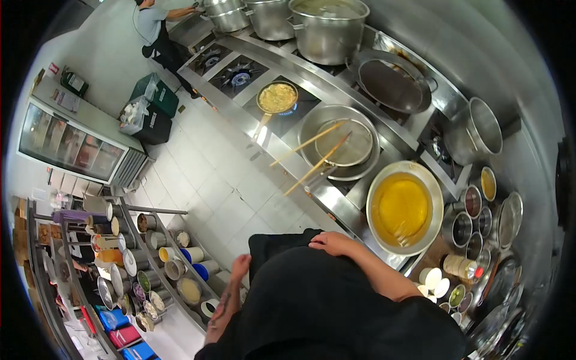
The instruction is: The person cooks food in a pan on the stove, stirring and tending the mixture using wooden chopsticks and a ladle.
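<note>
My left hand [240,266] is closed at the left edge of a black apron [279,243] in front of my body; its fingertips are hard to see. My right hand [329,242] has curled fingers on the right edge of the same cloth. Ahead on the stove, a frying pan [277,97] holds a yellow, egg-like mixture over a blue flame. Nearer, a round strainer [343,144] sits in a metal basin [309,129], with two long wooden sticks [307,143] [318,163] across it. A large bowl [436,225] of yellow liquid [403,207] stands close to my right arm.
Large pots [330,36] and a dark wok [390,84] line the back burners. An oil bottle [462,266] and several small containers stand at right. Shelves of food containers [135,261] are at left. A co-worker [157,36] stands at the stove's far end, near bins [153,117].
</note>
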A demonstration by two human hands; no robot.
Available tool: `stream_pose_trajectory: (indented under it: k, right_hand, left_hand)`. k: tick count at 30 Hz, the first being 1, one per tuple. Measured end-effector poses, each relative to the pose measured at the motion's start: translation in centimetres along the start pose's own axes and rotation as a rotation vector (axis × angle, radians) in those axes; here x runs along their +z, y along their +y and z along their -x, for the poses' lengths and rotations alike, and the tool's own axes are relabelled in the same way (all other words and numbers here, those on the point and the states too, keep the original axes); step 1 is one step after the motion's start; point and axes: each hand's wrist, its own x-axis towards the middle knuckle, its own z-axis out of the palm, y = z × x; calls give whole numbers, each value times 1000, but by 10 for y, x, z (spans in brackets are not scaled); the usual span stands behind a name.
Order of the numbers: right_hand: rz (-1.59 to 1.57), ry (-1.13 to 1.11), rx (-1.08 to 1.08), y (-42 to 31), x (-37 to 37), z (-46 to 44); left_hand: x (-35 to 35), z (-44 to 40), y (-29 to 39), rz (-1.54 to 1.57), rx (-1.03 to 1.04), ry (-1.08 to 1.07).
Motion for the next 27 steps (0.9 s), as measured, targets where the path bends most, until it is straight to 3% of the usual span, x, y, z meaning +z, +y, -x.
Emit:
stream_pose_trajectory:
  k: [1, 5, 7, 11, 12, 14, 18, 21, 23, 27]
  right_hand:
    - [-45, 45, 6, 3, -4, -3]
    - [-138, 113, 142, 7, -16, -15]
    - [-219, 194, 229, 4, -11, -21]
    - [-418, 386, 413, -22, 7, -29]
    - [-456, 478, 440, -28, 14, -33]
    - [-576, 549, 466, -34, 41, -45]
    - [-693, 749, 566, -76, 61, -67]
    - [-722, 848, 692, -109, 82, -88]
    - [-815, 909, 716, -131, 100, -102]
    - [-958, 912, 691, -156, 149, -125]
  left_hand:
    - [-8, -44, -13, 0, -3, -25]
    - [-52, -163, 117, 38, 223, 18]
    - [-54, -251, 154, -58, 361, 113]
    - [-48, -367, 265, 56, 606, 235]
    - [-47, -386, 292, 67, 617, 213]
    - [-48, -405, 335, 125, 250, -211]
    - [-19, -435, 332, 199, 186, -412]
    - [-12, -469, 318, 155, 274, -487]
    - [-15, -518, 294, 166, 489, -429]
    - [-47, -530, 315, 147, 509, -513]
